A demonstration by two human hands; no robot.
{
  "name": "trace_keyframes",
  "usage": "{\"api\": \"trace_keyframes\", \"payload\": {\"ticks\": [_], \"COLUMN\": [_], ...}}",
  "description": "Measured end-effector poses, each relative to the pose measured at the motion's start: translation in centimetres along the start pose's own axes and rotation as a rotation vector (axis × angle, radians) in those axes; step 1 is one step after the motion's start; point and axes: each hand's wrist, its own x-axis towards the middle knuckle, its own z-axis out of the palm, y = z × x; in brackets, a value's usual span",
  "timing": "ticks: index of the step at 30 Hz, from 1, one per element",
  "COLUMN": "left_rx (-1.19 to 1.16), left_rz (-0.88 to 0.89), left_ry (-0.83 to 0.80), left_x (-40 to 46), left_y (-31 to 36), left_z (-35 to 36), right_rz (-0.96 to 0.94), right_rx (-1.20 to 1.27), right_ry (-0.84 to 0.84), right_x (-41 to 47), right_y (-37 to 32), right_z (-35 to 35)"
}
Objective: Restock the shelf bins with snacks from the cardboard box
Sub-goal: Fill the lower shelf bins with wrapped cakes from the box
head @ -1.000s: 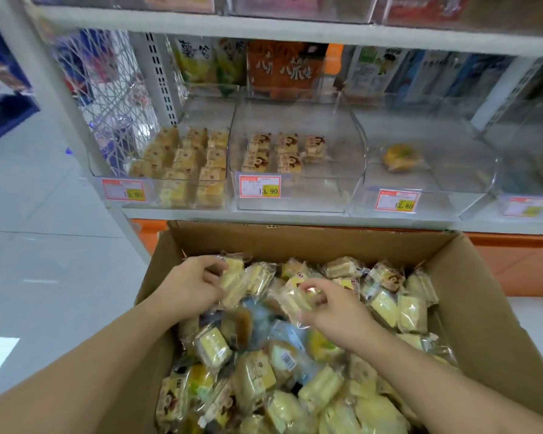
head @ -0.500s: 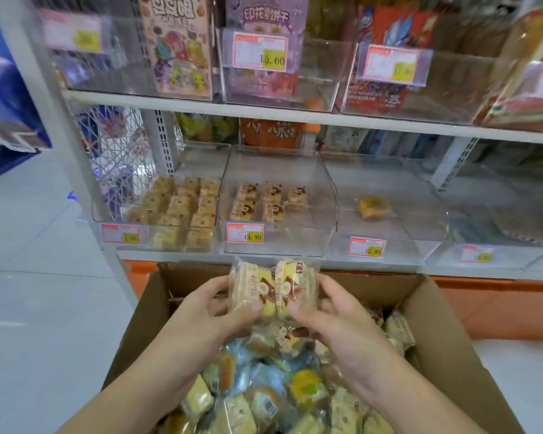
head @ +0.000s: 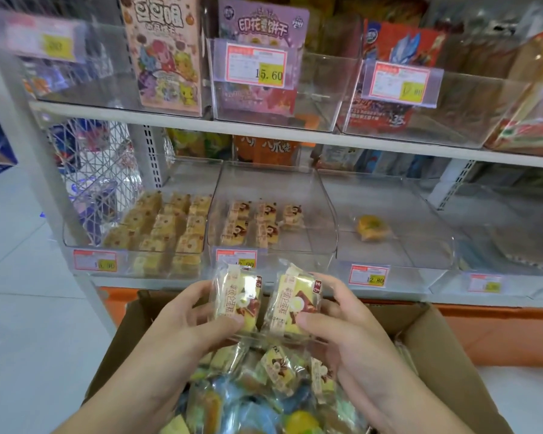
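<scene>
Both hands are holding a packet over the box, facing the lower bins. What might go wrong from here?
1. Mis-sorting: the packets seem to match the middle bin; the left bin holds similar yellow ones.
2. The left hand and right hand pinch slick wrappers by the edges; one may slip into the box.

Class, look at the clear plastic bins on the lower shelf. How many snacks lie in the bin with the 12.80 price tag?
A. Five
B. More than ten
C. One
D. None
C: a single round yellow-orange wrapped snack lies alone in the clear plastic bin behind the 12.80 price tag.
</scene>
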Motion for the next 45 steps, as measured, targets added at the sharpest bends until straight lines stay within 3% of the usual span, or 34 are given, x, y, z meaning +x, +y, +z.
{"api": "trace_keyframes", "payload": {"ticks": [8, 13, 17, 20, 25, 34, 38, 42, 45], "left_rx": [0.204, 0.377, 0.528, 0.629, 0.828, 1.219, 1.400, 1.437, 1.329], "left_rz": [0.138, 0.304, 0.438, 0.444, 0.359, 0.332, 0.244, 0.264, 0.304], "left_ry": [-0.009, 0.000, 0.123, 0.160, -0.005, -0.090, -0.096, -0.048, -0.063], "left_x": [1.2, 3.5, 8.8, 14.7, 22.3, 29.0, 30.0, 29.8, 28.8], "left_y": [0.5, 4.4, 7.9, 9.3, 8.8, 7.0, 7.1, 7.0, 6.8], "left_z": [0.3, 1.6, 4.2, 6.0, 8.9, 9.5, 9.4, 9.4, 9.6], "right_rz": [-0.096, -0.269, -0.463, -0.485, -0.453, -0.410, -0.395, -0.390, -0.389], "right_rx": [-0.186, -0.384, -0.544, -0.497, -0.342, -0.208, -0.176, -0.194, -0.199], "right_ry": [0.056, 0.111, 0.235, 0.303, 0.379, 0.328, 0.313, 0.297, 0.289], "right_x": [0.6, 2.8, 7.1, 9.6, 11.9, 13.2, 13.0, 12.8, 12.7], "right_y": [-1.1, -4.9, -7.6, -7.7, -7.0, -6.2, -6.2, -6.2, -6.3], "right_z": [-0.6, -2.3, -4.5, -6.3, -9.0, -10.1, -10.0, -9.9, -9.8]}}
